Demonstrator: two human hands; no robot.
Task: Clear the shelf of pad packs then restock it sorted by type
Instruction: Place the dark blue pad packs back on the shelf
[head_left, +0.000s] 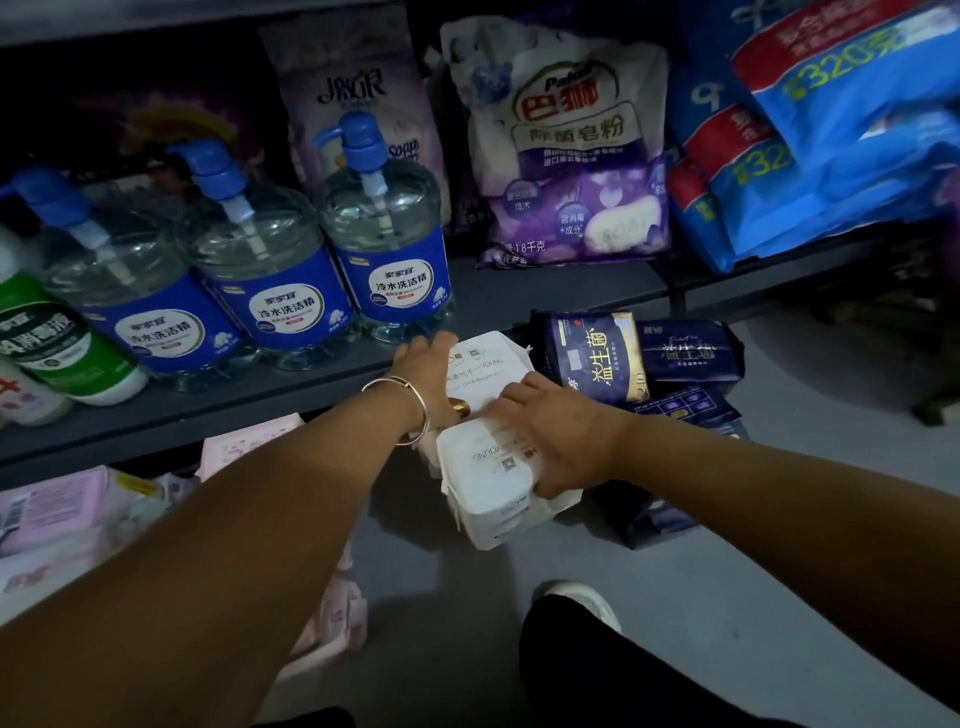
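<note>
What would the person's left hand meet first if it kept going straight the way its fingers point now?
The left hand points up and away toward the shelf. The nearest thing in that line looks like the rightmost blue-labelled pump bottle, standing just beyond its fingertips. Depth is hard to judge from this one view.

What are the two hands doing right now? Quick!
Left hand: rests on the upper white pad pack; grip cannot be told.
Right hand: fingers curled round the lower white pad pack.
</note>
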